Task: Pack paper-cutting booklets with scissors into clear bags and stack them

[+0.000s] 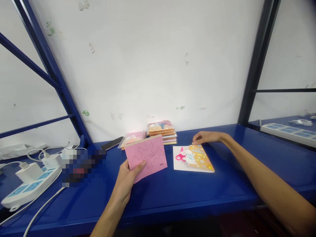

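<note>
A thick pad of pink paper sheets [158, 154], its front sheet showing a bat line drawing, is held up and slightly tilted above the table. My left hand [129, 174] is closed on its lower left corner, thumb across the front. To the right lies a booklet [203, 159] with an orange illustrated cover, beside or on a white card [177, 166]. Pink-handled scissors [181, 154] show over the white part; whether real or printed, I cannot tell. My right hand [206, 136] has its fingers closed at the booklet's far edge; the fingertips are partly hidden.
Behind, stacked booklets in clear wrappers [161, 130] and another wrapped packet [134, 136] stand by the wall. A dark flat object [112, 144] lies left of them. A power strip [32, 187] with chargers and white cables occupies the left. Blue shelf posts [61, 82] frame the table.
</note>
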`<state>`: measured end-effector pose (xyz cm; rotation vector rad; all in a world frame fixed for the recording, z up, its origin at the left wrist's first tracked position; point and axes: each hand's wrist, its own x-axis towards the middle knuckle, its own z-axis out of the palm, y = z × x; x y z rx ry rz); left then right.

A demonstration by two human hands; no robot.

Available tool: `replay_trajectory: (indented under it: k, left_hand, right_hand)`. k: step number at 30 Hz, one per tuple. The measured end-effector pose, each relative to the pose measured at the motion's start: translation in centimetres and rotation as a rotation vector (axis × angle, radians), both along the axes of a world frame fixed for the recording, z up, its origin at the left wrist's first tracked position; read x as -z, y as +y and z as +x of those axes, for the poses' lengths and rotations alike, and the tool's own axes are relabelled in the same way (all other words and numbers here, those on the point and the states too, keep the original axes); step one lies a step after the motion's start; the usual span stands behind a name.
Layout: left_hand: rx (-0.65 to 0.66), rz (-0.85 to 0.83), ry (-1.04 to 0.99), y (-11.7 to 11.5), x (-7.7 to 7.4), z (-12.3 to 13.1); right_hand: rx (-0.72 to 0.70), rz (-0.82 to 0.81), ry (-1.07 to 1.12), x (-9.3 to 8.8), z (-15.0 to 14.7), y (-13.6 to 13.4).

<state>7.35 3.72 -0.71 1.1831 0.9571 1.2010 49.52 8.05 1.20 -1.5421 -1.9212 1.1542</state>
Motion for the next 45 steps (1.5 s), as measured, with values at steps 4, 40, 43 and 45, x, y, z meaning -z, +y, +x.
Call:
replay_trajectory:
  k: [4,40,43,45]
  left_hand:
    - [-0.003,0.021,0.006,-0.3,-0.3,0.2]
    - [0.115,-0.14,-0.156,-2.2,-1.8,1.0]
    - [0.093,-0.125,-0.148,-2.0,-1.4,1.0]
    - [0.099,-0.129,-0.146,-1.9,-1.2,1.2]
  right_hand:
    - [0.036,0.06,0.102,-0.2,0.2,-0.2]
    - [0.181,0.285,1.019,-2.8,-15.4,-3.9]
    - [0.158,0.306,1.019,-2.6,-15.7,-4.0]
    - [0.165,0.307,1.031,-2.6,-15.8,-4.1]
